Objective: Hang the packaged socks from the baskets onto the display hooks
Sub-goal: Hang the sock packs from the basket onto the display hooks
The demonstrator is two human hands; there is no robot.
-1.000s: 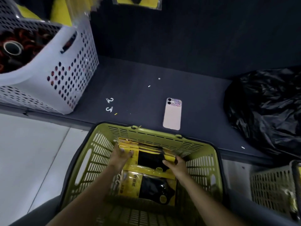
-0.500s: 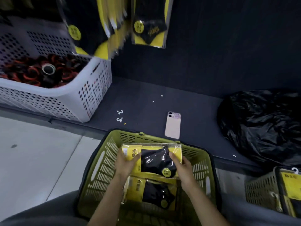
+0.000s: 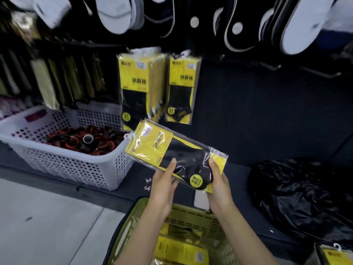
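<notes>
1. The green basket (image 3: 122,236) sits at the bottom of the head view, in front of a dark shelf (image 3: 238,169). More yellow packs (image 3: 179,251) lie flat inside it.
2. Directly above the green basket, both hands hold one sock pack (image 3: 162,148) in the air. It is tilted, with the yellow card end up and left and the black toe end, with its round yellow sticker, down and right.
3. The left hand (image 3: 164,190) is clamped on the pack's lower edge, thumb on the clear front and fingers behind.
4. The right hand (image 3: 219,190) grips the toe end, thumb laid on the front near the right edge and fingers hidden behind.
5. Higher above the green basket, two bunches of hanging packs (image 3: 133,88) hang side by side on the dark wall. The sock pack's upper corner overlaps the left bunch in the view; I cannot tell whether they touch.
6. Up and right of the green basket, bare hooks (image 3: 271,66) stick out of the wall.
7. Up and left of the green basket, a white basket (image 3: 76,165) stands on the shelf, filled with red and black rings (image 3: 76,140).
8. Right of the green basket, a black plastic bag (image 3: 298,197) lies on the shelf.
9. Just beyond the green basket's far rim, a pale phone (image 3: 200,201) shows between the wrists, partly hidden.
10. Left of the green basket is pale floor (image 3: 47,217).
11. Farthest above the green basket, blurred white and black slippers (image 3: 114,16) hang.
</notes>
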